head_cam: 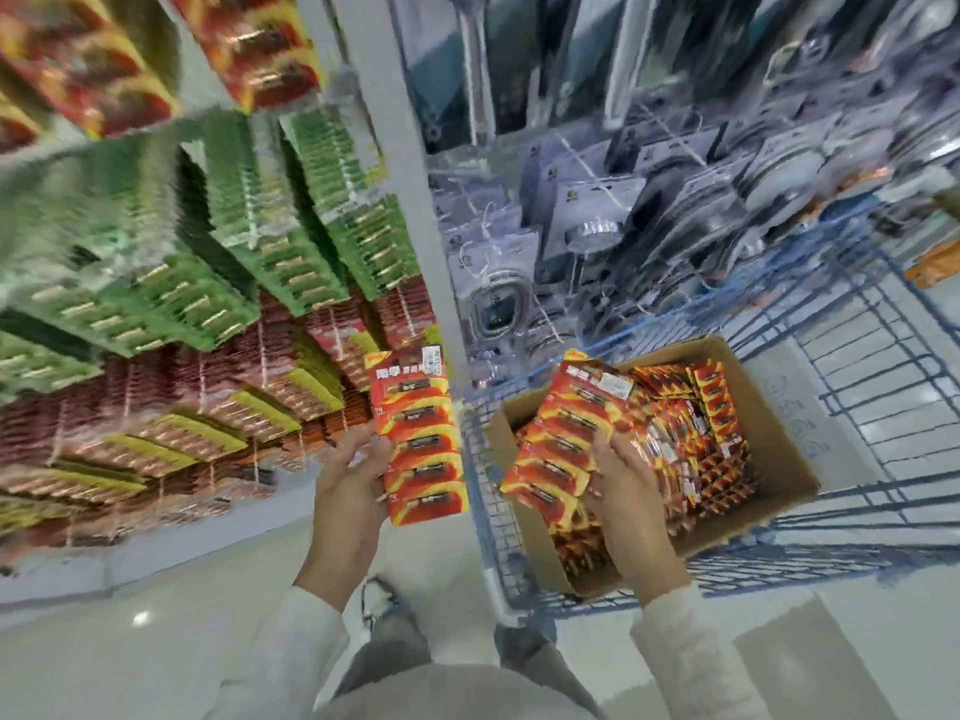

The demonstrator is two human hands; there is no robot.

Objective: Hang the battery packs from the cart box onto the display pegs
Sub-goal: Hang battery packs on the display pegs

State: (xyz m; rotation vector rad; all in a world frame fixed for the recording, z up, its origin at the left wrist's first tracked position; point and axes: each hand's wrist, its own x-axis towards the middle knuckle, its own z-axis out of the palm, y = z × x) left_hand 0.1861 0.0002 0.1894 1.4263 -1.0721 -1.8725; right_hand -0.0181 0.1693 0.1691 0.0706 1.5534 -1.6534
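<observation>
Blurred pegs [218,314] crowd the wall; your left hand [353,491] clamps one strip [421,433], right hand [631,491] another [561,444] over the box [779,449]. Light, floppy card: pinch near the top hole.

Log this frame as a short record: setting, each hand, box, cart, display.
setting: shop aisle, view blurred by motion
left hand: holds a strip of red battery packs, upright, between display and cart
right hand: holds a second strip over the box
box: cardboard, open, many red packs inside, sits in the cart
cart: blue wire, right of the person
display: hanging green and red packs, left of a white post
task state: neither held strip is on a peg yet
</observation>
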